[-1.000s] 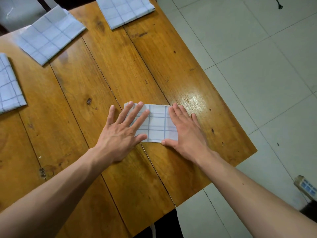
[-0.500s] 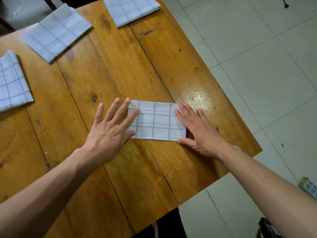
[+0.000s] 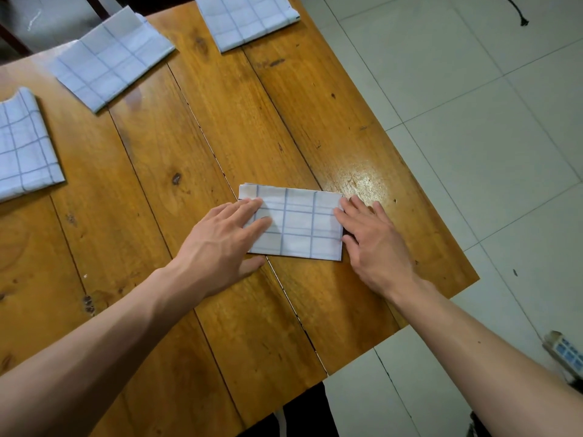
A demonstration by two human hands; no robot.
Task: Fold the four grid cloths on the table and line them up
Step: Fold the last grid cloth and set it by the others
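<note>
The left hand (image 3: pixel 220 244) lay flat on the wooden table (image 3: pixel 220 326), fingers straight and close together, their tips resting on the left end of the folded grid cloth (image 3: pixel 299 228); the thumb lay on bare wood just below the cloth's near edge. The right hand (image 3: pixel 375 247) was likewise flat with fingers extended, its fingertips touching the cloth's right end and the rest of the hand on the wood. Neither hand gripped anything. The folded cloth, a small rectangle, sat flat between the two sets of fingertips, near the table's right edge.

Well beyond the left fingers, a second grid cloth (image 3: pixel 25 149) lay at the far left, partly cut off by the picture edge. Farther off were a third grid cloth (image 3: pixel 110 58) and, beyond the right fingers at the far edge, a fourth grid cloth (image 3: pixel 246 20). These three were larger folds, well apart from one another. A tiled floor (image 3: pixel 473 121) lay to the right of the table.
</note>
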